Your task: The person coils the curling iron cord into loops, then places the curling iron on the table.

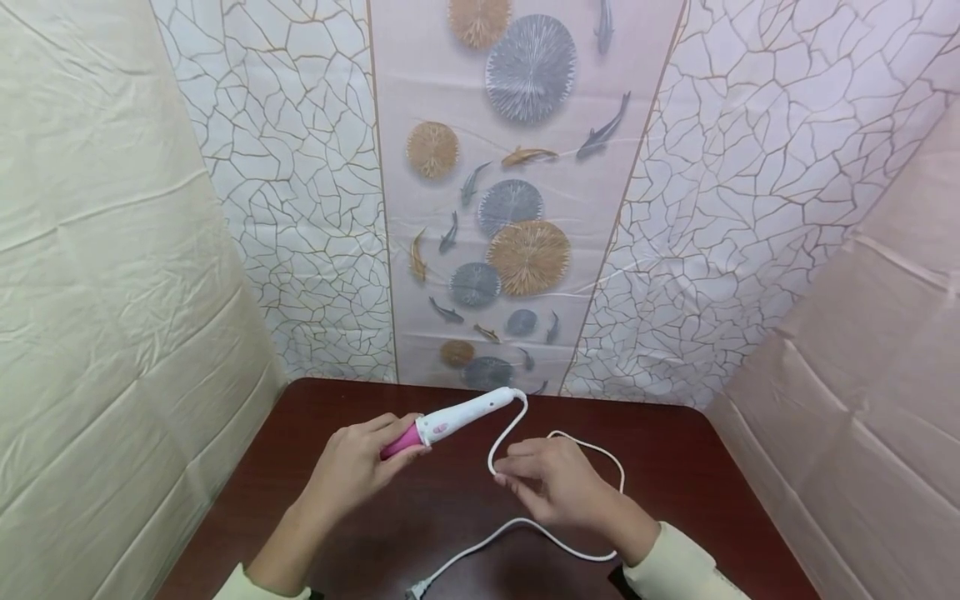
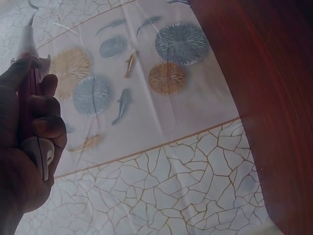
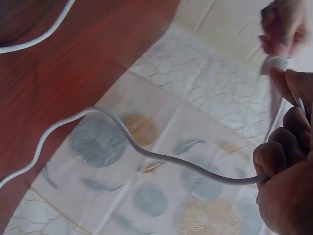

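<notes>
Pink and white, the wand-shaped appliance [image 1: 459, 418] was above the table [image 1: 682, 492], its pink part gripped by the left hand [image 1: 352, 458]; the right hand [image 1: 558, 483] held its cord [image 1: 507, 433] (white, ending in a plug [image 1: 417, 589]).

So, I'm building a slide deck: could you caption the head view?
Left hand grips a pink-and-white appliance while the right hand holds its white cord above a dark red table.
</notes>
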Action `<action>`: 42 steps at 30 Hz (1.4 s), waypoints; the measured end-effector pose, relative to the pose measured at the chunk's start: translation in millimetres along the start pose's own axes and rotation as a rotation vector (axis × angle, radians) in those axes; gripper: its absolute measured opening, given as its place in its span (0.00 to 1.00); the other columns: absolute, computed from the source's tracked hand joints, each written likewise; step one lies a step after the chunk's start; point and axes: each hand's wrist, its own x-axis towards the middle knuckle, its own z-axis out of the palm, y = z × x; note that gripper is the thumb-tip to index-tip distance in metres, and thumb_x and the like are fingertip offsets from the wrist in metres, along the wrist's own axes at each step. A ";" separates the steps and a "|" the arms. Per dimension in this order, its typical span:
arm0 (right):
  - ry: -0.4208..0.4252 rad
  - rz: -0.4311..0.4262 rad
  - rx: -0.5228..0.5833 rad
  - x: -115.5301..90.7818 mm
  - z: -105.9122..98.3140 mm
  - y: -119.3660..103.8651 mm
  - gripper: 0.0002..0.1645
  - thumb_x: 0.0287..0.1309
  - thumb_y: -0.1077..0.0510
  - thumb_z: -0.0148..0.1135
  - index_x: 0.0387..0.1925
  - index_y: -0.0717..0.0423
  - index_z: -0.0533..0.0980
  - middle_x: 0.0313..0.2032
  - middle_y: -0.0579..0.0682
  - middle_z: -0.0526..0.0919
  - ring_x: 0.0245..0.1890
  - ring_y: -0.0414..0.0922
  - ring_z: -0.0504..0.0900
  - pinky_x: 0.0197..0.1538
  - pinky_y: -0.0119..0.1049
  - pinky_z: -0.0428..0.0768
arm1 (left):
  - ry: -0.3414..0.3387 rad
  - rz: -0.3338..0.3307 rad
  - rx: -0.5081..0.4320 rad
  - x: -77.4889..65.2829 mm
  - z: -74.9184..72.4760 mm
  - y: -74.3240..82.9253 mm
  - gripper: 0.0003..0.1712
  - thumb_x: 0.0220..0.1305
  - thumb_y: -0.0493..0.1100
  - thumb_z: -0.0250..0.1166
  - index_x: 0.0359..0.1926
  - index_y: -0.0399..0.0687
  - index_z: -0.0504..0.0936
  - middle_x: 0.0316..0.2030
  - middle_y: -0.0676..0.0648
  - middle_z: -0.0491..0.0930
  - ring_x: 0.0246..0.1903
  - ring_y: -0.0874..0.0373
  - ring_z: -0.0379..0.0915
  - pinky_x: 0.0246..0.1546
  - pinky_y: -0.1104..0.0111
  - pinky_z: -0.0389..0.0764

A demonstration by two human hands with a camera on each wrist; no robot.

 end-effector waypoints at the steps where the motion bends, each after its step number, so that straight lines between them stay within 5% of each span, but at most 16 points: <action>1: 0.000 -0.003 0.013 2.0 -2.0 -3.0 0.12 0.54 0.61 0.78 0.38 0.40 0.89 0.26 0.32 0.79 0.23 0.24 0.63 0.28 0.19 0.61 | -0.007 -0.001 0.002 -0.6 -0.1 0.0 0.27 0.56 0.52 0.87 0.57 0.53 0.94 0.33 0.58 0.85 0.23 0.69 0.66 0.24 0.75 0.68; 12: 0.112 -0.007 0.124 38.2 -40.2 -2.7 0.07 0.68 0.62 0.73 0.42 0.47 0.90 0.28 0.36 0.82 0.22 0.27 0.71 0.28 0.17 0.69 | -0.121 -0.006 -0.022 2.1 -2.6 -0.8 0.25 0.61 0.58 0.83 0.58 0.58 0.93 0.35 0.62 0.85 0.25 0.70 0.67 0.27 0.75 0.70; 20: 0.125 0.083 0.188 54.8 -60.1 17.9 0.12 0.62 0.70 0.74 0.41 0.51 0.90 0.26 0.39 0.78 0.24 0.31 0.70 0.28 0.23 0.69 | -0.157 0.017 -0.062 -0.7 -2.6 1.5 0.25 0.62 0.57 0.84 0.57 0.57 0.93 0.36 0.62 0.87 0.26 0.70 0.69 0.29 0.75 0.73; 33: 0.129 0.208 0.290 58.5 -60.6 31.8 0.13 0.66 0.72 0.72 0.41 0.51 0.91 0.30 0.42 0.85 0.28 0.33 0.77 0.34 0.26 0.79 | -0.171 0.141 -0.129 2.9 -4.8 3.9 0.24 0.63 0.56 0.83 0.58 0.57 0.92 0.33 0.60 0.83 0.27 0.73 0.68 0.30 0.79 0.72; 42: 0.096 0.297 0.393 46.2 -47.0 49.4 0.14 0.70 0.71 0.69 0.39 0.49 0.91 0.25 0.42 0.78 0.24 0.30 0.68 0.27 0.25 0.69 | -0.115 0.233 -0.222 10.5 -12.8 9.5 0.25 0.63 0.52 0.83 0.61 0.57 0.91 0.33 0.61 0.83 0.26 0.76 0.65 0.28 0.85 0.66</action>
